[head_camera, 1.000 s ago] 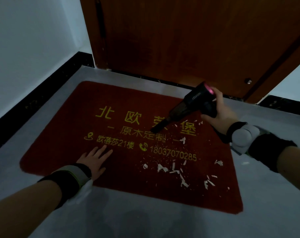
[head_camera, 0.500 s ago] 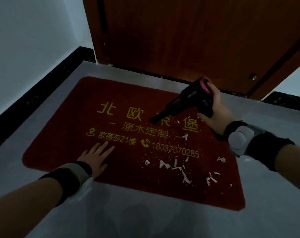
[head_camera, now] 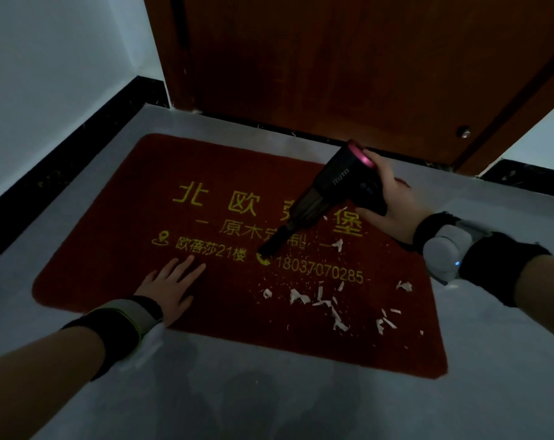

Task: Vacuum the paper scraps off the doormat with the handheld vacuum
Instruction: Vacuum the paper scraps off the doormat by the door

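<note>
The left hand [head_camera: 169, 289] lay flat, palm down, fingers spread and pointing away from the body, its forearm reaching in from the lower left. The right hand [head_camera: 393, 201] was curled in a closed grip, wrist banded, forearm entering from the right.

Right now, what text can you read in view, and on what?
"北欧" then a hidden character, then "堡": doormat, top line.
"原木定制": doormat, partly behind the vacuum nozzle.
"欧蓓莎21楼": doormat, after a pin sign.
"18037070285": doormat, after a phone sign.
Vacuum body: small grey brand mark, too blurred to read.
</note>
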Available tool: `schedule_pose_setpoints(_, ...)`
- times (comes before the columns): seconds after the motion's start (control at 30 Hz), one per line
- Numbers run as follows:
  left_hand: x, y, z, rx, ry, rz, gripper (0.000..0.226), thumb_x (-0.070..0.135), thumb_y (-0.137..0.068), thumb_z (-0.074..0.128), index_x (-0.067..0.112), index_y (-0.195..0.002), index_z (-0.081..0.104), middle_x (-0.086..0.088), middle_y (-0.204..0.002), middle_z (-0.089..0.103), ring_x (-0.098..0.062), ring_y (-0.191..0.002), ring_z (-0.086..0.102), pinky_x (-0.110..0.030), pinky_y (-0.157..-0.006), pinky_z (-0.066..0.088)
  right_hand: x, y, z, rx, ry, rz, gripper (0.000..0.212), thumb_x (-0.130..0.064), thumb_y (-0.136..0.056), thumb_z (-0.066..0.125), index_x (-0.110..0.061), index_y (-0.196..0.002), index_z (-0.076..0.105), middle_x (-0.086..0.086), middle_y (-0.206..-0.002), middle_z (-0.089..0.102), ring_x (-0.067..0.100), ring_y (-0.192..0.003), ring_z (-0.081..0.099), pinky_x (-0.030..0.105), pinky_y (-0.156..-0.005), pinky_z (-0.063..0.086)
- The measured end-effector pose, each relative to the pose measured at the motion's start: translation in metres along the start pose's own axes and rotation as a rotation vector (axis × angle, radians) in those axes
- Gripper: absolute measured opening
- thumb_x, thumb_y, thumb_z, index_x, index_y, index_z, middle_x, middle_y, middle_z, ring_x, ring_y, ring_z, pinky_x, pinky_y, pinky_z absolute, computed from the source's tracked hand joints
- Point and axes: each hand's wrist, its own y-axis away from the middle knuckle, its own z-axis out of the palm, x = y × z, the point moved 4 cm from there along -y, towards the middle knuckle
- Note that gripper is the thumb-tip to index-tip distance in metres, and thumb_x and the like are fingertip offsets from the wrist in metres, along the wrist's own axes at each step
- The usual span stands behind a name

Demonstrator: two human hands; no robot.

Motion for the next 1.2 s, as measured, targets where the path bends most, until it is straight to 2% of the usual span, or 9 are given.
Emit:
schedule_pose_setpoints(0.1,0.001,0.0,0.0,0.015,0.008,0.003,0.066,0.041,-0.1,0.028,0.035,-0.146,-0.02,0.006,-0.155,-0.024,-0.022,-0.146,-0.011,-0.045,-0.116,0.012,-0.008,-0.003,0.001,0.068,0.093,0.005,0.091,-0.017,-0.087,0.065,-0.022,-0.151,0.0,0.017,-0.108,0.063,0.014,-0.063,0.052,0.012,-0.05,0.034)
schedule_pose_setpoints(0.3,-0.001,-0.001,0.001,0.083,0.002,-0.004,0.063,0.041,-0.1,0.026,0.036,-0.147,-0.017,0.007,-0.157,-0.019,-0.022,-0.146,-0.005,-0.047,-0.115,0.017,-0.009,-0.02,0.012,0.164,0.15,0.055,0.089,-0.02,-0.088,0.062,-0.022,-0.15,-0.002,0.02,-0.111,0.061,0.029,-0.064,0.062,0.037,-0.057,0.054)
schedule_pose_setpoints(0.4,-0.001,-0.001,0.003,0.118,0.008,-0.005,0.062,0.041,-0.1,0.025,0.037,-0.147,-0.015,0.007,-0.157,-0.016,-0.022,-0.146,-0.003,-0.049,-0.115,0.018,-0.006,-0.029,0.014,0.238,0.212,0.077,0.087,-0.021,-0.088,0.061,-0.019,-0.151,0.001,0.02,-0.107,0.061,0.027,-0.06,0.058,0.032,-0.052,0.049)
schedule_pose_setpoints(0.57,-0.003,-0.002,0.008,0.175,0.008,-0.009,0.061,0.042,-0.1,0.024,0.038,-0.146,-0.015,0.008,-0.157,-0.014,-0.021,-0.146,-0.003,-0.048,-0.115,0.016,-0.007,-0.043,0.017,0.282,0.279,0.143,0.084,-0.023,-0.091,0.056,-0.019,-0.152,-0.001,0.02,-0.13,0.048,0.032,-0.067,0.058,0.035,-0.054,0.049)
schedule_pose_setpoints(0.73,-0.005,-0.005,0.011,0.177,0.003,-0.004,0.061,0.043,-0.099,0.023,0.038,-0.146,-0.016,0.007,-0.157,-0.014,-0.023,-0.146,-0.003,-0.048,-0.114,0.015,-0.006,-0.059,0.02,0.281,0.206,0.215,0.087,-0.021,-0.09,0.056,-0.016,-0.152,-0.005,0.021,-0.141,0.039,0.037,-0.075,0.062,0.041,-0.061,0.052)
schedule_pose_setpoints(0.83,-0.005,-0.006,0.011,0.183,0.021,0.004,0.062,0.044,-0.099,0.024,0.037,-0.146,-0.016,0.007,-0.158,-0.013,-0.023,-0.146,-0.003,-0.05,-0.114,0.015,-0.004,-0.062,0.018,0.228,0.137,0.182,0.09,-0.017,-0.09,0.058,-0.019,-0.151,-0.008,0.021,-0.143,0.037,0.037,-0.077,0.062,0.037,-0.06,0.048)
schedule_pose_setpoints(0.97,-0.005,-0.005,0.01,0.159,0.006,-0.001,0.062,0.044,-0.099,0.023,0.037,-0.145,-0.018,0.007,-0.157,-0.016,-0.023,-0.146,-0.004,-0.05,-0.115,0.015,-0.001,-0.057,0.017,0.186,0.112,0.148,0.093,-0.015,-0.089,0.059,-0.02,-0.151,-0.01,0.024,-0.136,0.045,0.035,-0.073,0.062,0.037,-0.061,0.051)
schedule_pose_setpoints(1.1,-0.003,-0.003,0.005,0.121,0.005,-0.005,0.062,0.042,-0.1,0.025,0.037,-0.147,-0.016,0.007,-0.157,-0.016,-0.023,-0.146,-0.003,-0.049,-0.115,0.016,0.008,-0.048,0.015,0.128,0.061,0.13,0.096,-0.014,-0.089,0.061,-0.024,-0.15,-0.012,0.022,-0.114,0.059,0.027,-0.06,0.059,0.028,-0.051,0.044)
schedule_pose_setpoints(1.2,-0.002,-0.004,0.001,0.097,0.012,-0.004,0.061,0.04,-0.1,0.026,0.037,-0.148,-0.012,0.007,-0.157,-0.014,-0.023,-0.145,-0.002,-0.049,-0.115,0.019,0.016,-0.043,0.01,0.076,-0.017,0.146,0.098,-0.013,-0.087,0.063,-0.03,-0.148,-0.012,0.018,-0.105,0.062,0.028,-0.066,0.062,0.04,-0.059,0.054)
